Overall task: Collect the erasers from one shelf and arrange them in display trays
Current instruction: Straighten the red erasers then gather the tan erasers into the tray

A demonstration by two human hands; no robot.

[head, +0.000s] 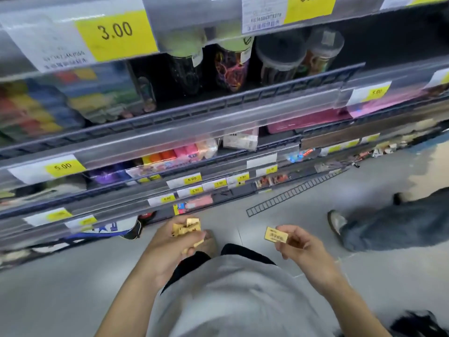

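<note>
The left hand (pixel 175 246) is gripping a loose bunch of yellow erasers (pixel 186 228) (piled high), while the right hand (pixel 301 249) is pinching one eraser (pixel 276 235); the overfull bunch is risking spilling onto the floor (pixel 279 215).

Tiered shelves (pixel 218 122) rise ahead and to the left, each front edge carrying price labels (pixel 116 32). On the upper shelf, tubs (pixel 279 59) stand in a row toward the right, with stacked packs (pixel 36 110) to their left. On the shelf below lies a row of small blocks (pixel 179 154), left of a box (pixel 240 139). Before the lowest shelf edge, over the floor (pixel 303 215), the left hand (pixel 170 249) holds a bunch of erasers (pixel 187 229); to its right, apart from it, the right hand (pixel 306 249) pinches a single eraser (pixel 276 235). A loose rail (pixel 291 193) lies on the floor behind the hands. Another person's legs (pixel 393 224) stand on the floor at the right edge.
</note>
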